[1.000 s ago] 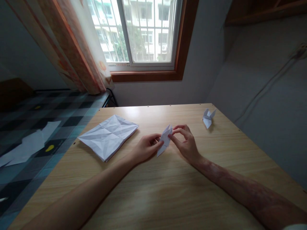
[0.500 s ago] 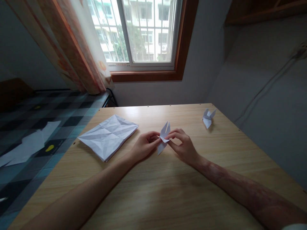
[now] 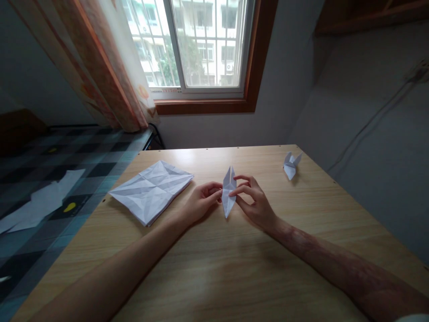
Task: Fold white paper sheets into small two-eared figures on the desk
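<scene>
A small white folded paper (image 3: 228, 203), long and pointed with a split upper end, is between my two hands above the table. My left hand (image 3: 203, 200) pinches its left edge, fingers curled, the tips partly hidden behind the paper. From the other side my right hand (image 3: 254, 200) grips it, a finger lying on its front face and the thumb at its right edge. At the back right of the table stands another folded white paper figure (image 3: 291, 166) with two raised points. Left of my hands lies a stack of creased white paper sheets (image 3: 152, 190).
The wooden table (image 3: 214, 277) spreads under my arms. To the left is a bed with a checked cover (image 3: 67, 241), with loose white paper pieces (image 3: 47, 203) on it. Behind the table are a barred window (image 3: 208, 49) and an orange curtain (image 3: 103, 67).
The folded paper has turned more upright, and its lower flap now lies flat in line with the upper points. My right fingers have shifted onto its front face.
</scene>
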Motion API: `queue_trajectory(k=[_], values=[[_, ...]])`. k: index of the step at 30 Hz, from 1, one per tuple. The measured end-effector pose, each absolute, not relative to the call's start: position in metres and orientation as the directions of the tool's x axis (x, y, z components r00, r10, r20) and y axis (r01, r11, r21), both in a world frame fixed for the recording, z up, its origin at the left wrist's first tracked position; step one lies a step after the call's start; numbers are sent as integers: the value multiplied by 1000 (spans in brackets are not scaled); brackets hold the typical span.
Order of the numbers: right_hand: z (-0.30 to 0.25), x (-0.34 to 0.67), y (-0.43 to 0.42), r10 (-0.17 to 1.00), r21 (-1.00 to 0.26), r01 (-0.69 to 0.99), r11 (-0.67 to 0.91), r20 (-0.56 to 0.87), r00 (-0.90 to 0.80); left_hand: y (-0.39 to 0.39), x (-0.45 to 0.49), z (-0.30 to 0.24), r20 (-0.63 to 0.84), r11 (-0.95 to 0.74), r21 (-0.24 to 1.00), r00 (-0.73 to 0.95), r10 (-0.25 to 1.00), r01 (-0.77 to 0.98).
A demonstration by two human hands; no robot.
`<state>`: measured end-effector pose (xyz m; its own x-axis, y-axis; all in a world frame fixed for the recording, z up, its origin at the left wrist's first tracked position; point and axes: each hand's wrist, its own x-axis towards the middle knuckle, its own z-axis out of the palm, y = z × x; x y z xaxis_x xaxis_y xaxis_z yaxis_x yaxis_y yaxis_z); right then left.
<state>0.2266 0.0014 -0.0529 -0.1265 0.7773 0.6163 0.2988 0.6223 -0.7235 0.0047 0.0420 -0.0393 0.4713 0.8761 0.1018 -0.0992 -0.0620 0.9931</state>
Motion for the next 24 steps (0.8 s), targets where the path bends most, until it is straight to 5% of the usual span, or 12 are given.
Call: queue_trajectory(k=[18, 24], values=[[-55, 228, 5, 836, -812, 205, 547, 519, -177, 40, 6, -37, 146, -150, 988, 470, 870, -30], [-64, 227, 9, 932, -931, 59, 360, 357, -56, 39, 6, -36, 145, -164, 986, 451, 881, 3]])
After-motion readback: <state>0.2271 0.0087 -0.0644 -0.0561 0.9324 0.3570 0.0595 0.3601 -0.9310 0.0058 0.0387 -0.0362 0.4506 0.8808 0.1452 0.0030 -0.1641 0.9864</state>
